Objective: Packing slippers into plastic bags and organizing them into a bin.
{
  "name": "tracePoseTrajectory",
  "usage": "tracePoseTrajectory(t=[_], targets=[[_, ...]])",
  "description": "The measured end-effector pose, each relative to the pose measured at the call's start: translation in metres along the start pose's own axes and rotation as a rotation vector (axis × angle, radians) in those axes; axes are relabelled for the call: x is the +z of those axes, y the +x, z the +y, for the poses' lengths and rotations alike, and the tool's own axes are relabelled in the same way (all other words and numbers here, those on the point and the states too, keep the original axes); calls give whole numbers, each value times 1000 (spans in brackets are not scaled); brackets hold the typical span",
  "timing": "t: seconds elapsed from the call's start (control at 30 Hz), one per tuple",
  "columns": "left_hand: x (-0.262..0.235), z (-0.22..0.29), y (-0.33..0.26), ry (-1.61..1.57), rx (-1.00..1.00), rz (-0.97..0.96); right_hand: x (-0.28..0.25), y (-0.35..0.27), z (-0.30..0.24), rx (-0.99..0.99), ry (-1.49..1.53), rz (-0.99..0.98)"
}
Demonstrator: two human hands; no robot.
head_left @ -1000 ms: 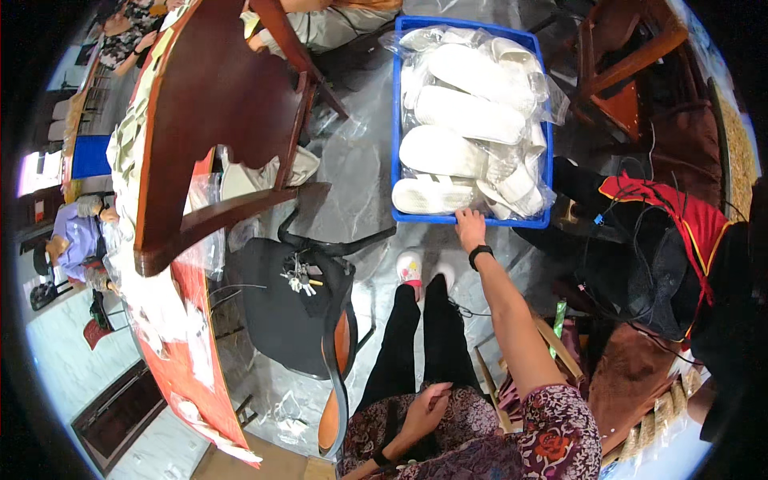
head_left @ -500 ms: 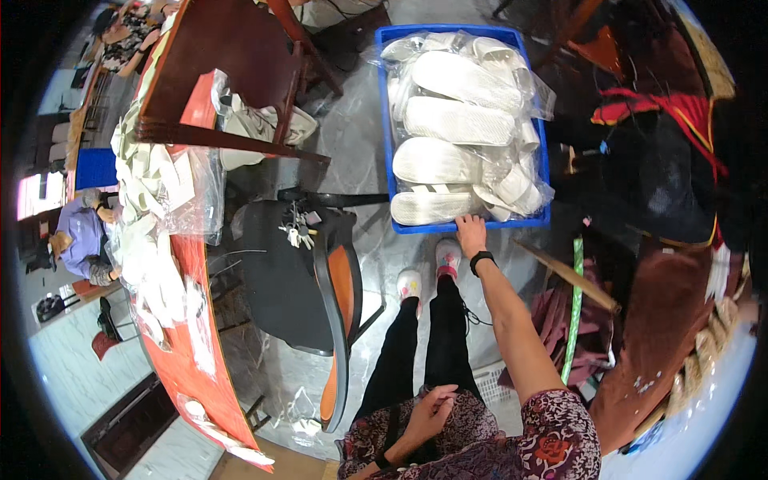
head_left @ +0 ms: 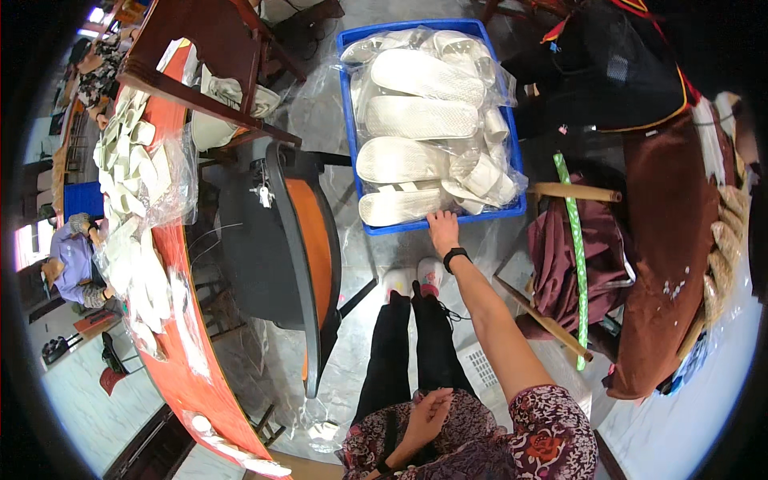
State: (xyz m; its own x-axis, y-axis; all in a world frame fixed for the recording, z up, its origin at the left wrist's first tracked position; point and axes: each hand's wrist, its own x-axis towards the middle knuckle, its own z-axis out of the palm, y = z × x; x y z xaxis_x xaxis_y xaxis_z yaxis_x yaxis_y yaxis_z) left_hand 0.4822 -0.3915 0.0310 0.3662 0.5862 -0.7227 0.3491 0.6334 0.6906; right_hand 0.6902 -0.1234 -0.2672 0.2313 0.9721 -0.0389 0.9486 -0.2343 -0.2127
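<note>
Nearest, the left hand (head_left: 430, 413) is held before the floral top (head_left: 480, 420), its fingers loosely bent; whether anything is held in them cannot be told. Farther out, the shoes (head_left: 430, 274) are planted on the grey floor (head_left: 392, 253), with a black chair (head_left: 260, 256) set to their left. Just beyond, the near rim of the blue crate (head_left: 400, 227) is gripped at about mid-width by the right hand (head_left: 443, 232), fingers hooked over it. The crate is placed on the floor straight ahead, its long axis directed away from the feet, the far end angled slightly leftward. In it, white slippers (head_left: 422, 118) are piled in clear plastic; most long soles are laid crosswise, the farthest large one slanted, its right end turned nearer.
</note>
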Motion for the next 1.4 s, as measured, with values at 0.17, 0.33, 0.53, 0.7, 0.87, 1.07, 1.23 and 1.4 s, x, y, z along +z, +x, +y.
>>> tracePoseTrajectory(t=[0.17,0.33,0.53,0.7,0.87,1.07,1.23,1.4], targets=[[-16,-42,-42,45,-35,-51,3,-49,-19,7,86,12],[-37,-77,-67,129,-20,-4,19,-111,-23,37,75,40],[-34,-139,-109,64,-15,13,30,-176,-52,47,56,-10],[-35,-168,-146,102,-26,-88,42,-243,-62,69,89,42],[-82,-228,-188,226,-18,-37,51,-302,-104,85,103,16],[-127,-325,-221,100,-57,74,78,-399,-121,112,108,20],[-158,-392,-191,76,44,85,92,-470,-152,108,43,-21],[-194,-429,-164,-131,-247,147,101,-546,-191,154,92,-46]])
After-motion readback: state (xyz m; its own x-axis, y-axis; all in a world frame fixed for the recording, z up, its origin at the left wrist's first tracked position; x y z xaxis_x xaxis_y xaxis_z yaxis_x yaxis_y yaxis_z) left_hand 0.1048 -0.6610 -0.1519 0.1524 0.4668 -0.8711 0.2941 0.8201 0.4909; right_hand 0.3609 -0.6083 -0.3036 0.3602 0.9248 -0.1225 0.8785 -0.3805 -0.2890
